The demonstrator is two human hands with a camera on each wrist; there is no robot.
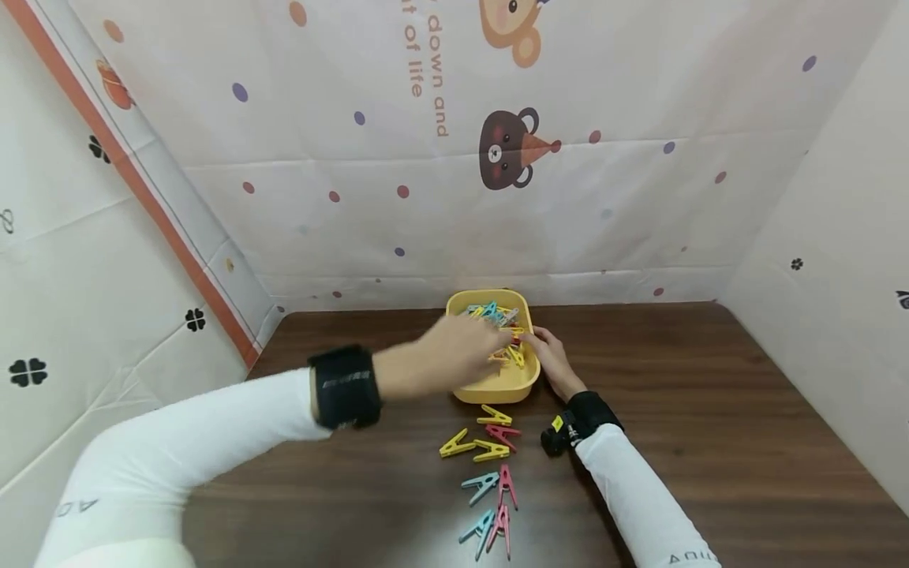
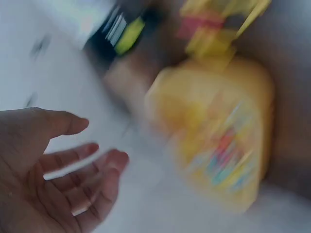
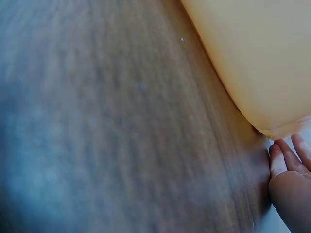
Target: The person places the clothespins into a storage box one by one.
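A yellow plastic bin point(image 1: 500, 392) stands on the table, with several small clothespins point(image 1: 491, 313) in yellow, blue, red and grey inside. My left hand point(image 1: 458, 353) hovers over the bin in the head view and hides part of its contents. In the blurred left wrist view, that hand's fingers point(image 2: 104, 174) are loosely bent and hold nothing. At the bin's right side, my right hand point(image 1: 557, 364) holds the rim, thumb over the edge. The right wrist view shows its fingertips point(image 3: 278, 158) against the bin's corner.
In front of the bin lie several clothespins: yellow ones point(image 1: 492, 450), a red one point(image 1: 502, 433), blue ones point(image 1: 481, 484) and pink ones point(image 1: 501, 524). The dark wooden table point(image 1: 675, 442) meets a printed white cloth point(image 1: 341, 229) at the back and sides.
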